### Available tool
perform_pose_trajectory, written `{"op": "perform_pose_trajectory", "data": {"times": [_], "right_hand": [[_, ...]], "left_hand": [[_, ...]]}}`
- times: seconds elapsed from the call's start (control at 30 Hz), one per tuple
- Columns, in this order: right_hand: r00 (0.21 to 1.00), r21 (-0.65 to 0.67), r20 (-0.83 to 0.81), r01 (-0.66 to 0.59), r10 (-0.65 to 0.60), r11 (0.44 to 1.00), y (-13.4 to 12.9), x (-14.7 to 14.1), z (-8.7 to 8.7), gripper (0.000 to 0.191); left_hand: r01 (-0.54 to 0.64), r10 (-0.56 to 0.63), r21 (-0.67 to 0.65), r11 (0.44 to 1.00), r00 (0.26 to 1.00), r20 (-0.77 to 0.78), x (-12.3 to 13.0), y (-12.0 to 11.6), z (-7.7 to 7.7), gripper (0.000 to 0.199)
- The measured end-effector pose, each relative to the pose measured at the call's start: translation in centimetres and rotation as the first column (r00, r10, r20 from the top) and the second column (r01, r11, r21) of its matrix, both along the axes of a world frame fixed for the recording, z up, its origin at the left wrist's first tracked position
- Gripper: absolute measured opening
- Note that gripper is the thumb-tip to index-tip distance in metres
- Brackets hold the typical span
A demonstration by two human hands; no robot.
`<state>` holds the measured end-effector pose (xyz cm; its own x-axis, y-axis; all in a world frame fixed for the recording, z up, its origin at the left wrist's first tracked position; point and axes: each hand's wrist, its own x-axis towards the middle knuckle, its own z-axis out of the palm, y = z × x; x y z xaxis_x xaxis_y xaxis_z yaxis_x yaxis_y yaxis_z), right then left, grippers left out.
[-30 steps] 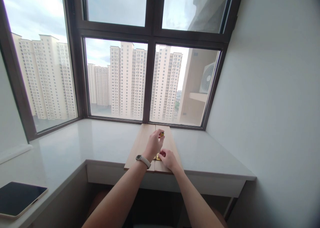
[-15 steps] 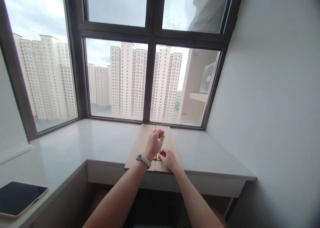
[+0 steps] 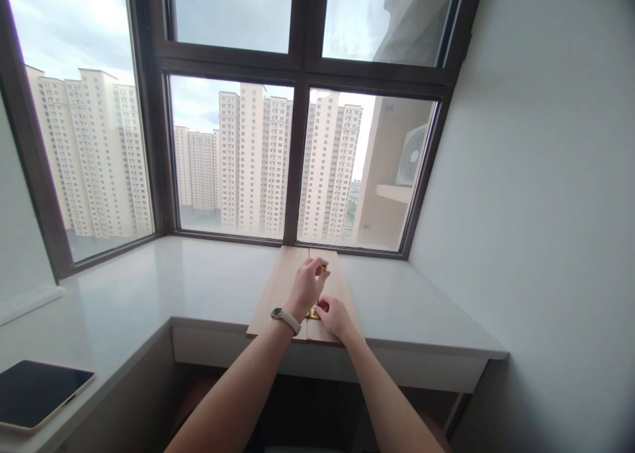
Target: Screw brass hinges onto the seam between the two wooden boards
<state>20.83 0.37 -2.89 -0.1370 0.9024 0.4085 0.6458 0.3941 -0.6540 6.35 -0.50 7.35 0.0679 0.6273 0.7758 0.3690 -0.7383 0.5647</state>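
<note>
Two pale wooden boards (image 3: 278, 288) lie side by side on the white sill, a narrow seam between them. Across the seam near their front edge sits a gold hinge (image 3: 312, 314), partly covered by my hands. My left hand (image 3: 306, 288), with a band watch on its wrist, is closed round the small red-and-yellow handle of what looks like a screwdriver (image 3: 323, 269), upright above the hinge. Down at the hinge my right hand (image 3: 335, 315) is closed in a pinch, its side resting on the right board. What its fingertips hold is too small to tell.
A dark-screened tablet (image 3: 42, 393) lies on the left arm of the white sill (image 3: 208, 274). Behind the boards stands a dark-framed window (image 3: 297, 155). A white wall (image 3: 536, 175) closes off the right side.
My left fingers have shifted slightly right, and the handle shows a turned face. The right hand stays at the hinge, and the boards have not moved.
</note>
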Motion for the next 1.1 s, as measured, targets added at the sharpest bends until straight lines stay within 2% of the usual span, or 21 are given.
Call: {"op": "perform_pose_trajectory", "data": {"times": [0.23,0.5,0.6,0.73,0.9,1.1], "right_hand": [[1.0,0.008,0.009,0.01,-0.01,1.0,-0.17,-0.06,0.12,0.011],[1.0,0.012,0.01,0.001,-0.001,1.0,-0.21,-0.19,0.31,0.01],[1.0,0.01,0.002,-0.005,0.005,1.0,-0.3,-0.18,0.4,0.01],[1.0,0.007,0.002,0.002,-0.002,1.0,-0.26,-0.11,0.27,0.01],[1.0,0.01,0.004,0.014,-0.014,1.0,-0.08,-0.06,0.06,0.011],[1.0,0.005,-0.003,0.008,-0.008,1.0,-0.13,-0.13,0.19,0.01]], "left_hand": [[0.017,-0.017,-0.019,1.0,1.0,0.012,-0.03,0.53,-0.33,0.027],[0.022,-0.022,0.04,0.999,1.0,-0.005,0.13,-0.22,-0.08,0.014],[0.003,-0.003,0.02,1.0,1.0,-0.004,0.18,-0.19,0.01,0.012],[-0.028,0.028,-0.002,1.0,1.0,-0.001,0.18,0.3,-0.1,0.016],[-0.007,0.008,0.003,1.0,1.0,-0.006,0.13,0.48,-0.12,0.024],[0.015,-0.014,0.024,1.0,1.0,-0.018,0.1,0.01,0.01,0.016]]}}
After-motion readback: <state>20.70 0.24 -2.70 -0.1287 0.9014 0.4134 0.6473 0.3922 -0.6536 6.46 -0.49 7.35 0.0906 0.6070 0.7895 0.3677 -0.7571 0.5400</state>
